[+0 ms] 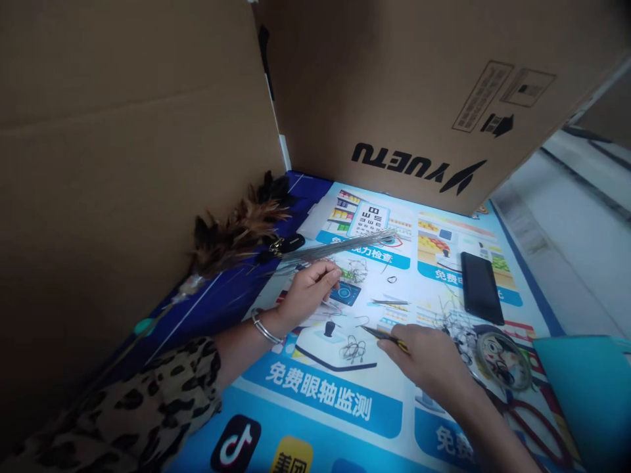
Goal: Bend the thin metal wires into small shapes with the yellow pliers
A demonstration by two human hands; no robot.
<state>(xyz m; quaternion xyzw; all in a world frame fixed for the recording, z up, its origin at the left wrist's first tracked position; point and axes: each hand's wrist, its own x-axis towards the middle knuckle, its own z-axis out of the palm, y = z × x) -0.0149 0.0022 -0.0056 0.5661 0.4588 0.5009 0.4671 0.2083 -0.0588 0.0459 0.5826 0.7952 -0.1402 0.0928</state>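
Note:
My left hand (315,288) has thumb and fingers pinched together, seemingly on a thin wire (345,318) that runs toward the right; its end inside the fingers is hidden. My right hand (426,358) is closed around a pair of pliers (389,337) with dark, pointed jaws and a bit of yellow on the handle. The jaws point left, close to the wire; I cannot tell whether they touch it. Below lies a small tangle of looped wire (353,351). A bundle of long straight wires (345,247) lies behind my left hand, and several short pieces (389,302) lie between the hands.
Cardboard walls (315,125) close off the back and left. Brown feathers (241,226) and a black key fob (294,243) lie left. On the right are a black phone (482,287), a round clear container (503,361), red-handled scissors (537,430) and a teal object (582,387).

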